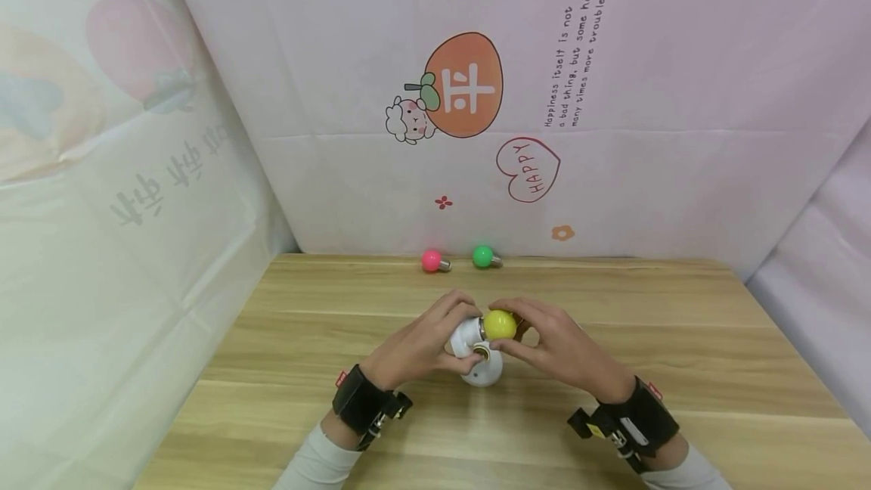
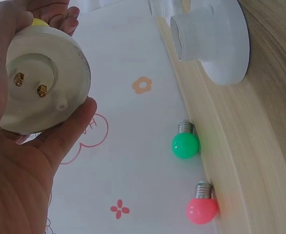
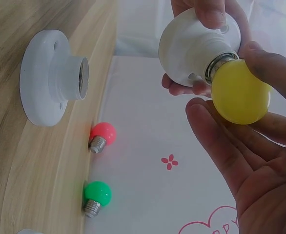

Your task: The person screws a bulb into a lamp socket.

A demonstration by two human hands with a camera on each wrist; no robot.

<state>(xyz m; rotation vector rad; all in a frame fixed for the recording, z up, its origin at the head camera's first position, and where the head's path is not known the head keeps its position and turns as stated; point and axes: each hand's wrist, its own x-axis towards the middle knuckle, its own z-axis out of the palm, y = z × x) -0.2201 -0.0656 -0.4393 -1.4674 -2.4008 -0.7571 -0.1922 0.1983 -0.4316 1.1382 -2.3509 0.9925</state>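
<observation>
My left hand point(image 1: 435, 342) holds a white lamp holder point(image 3: 182, 46) by its round base, raised off the table. Two brass screws show on the holder's underside in the left wrist view. A yellow bulb point(image 1: 500, 325) is between the thumb and fingers of my right hand point(image 1: 561, 346). The bulb's metal base sits at the mouth of the held lamp holder, partly inside it in the right wrist view. Below both hands, a second white lamp holder point(image 3: 52, 80) stands on the table with its socket facing up and nothing screwed into it.
A pink bulb point(image 1: 432, 261) and a green bulb point(image 1: 483, 256) lie at the back edge of the wooden table point(image 1: 327, 429), against the printed cloth point(image 1: 340, 195). Part of another white socket point(image 2: 165, 7) shows at the top of the left wrist view.
</observation>
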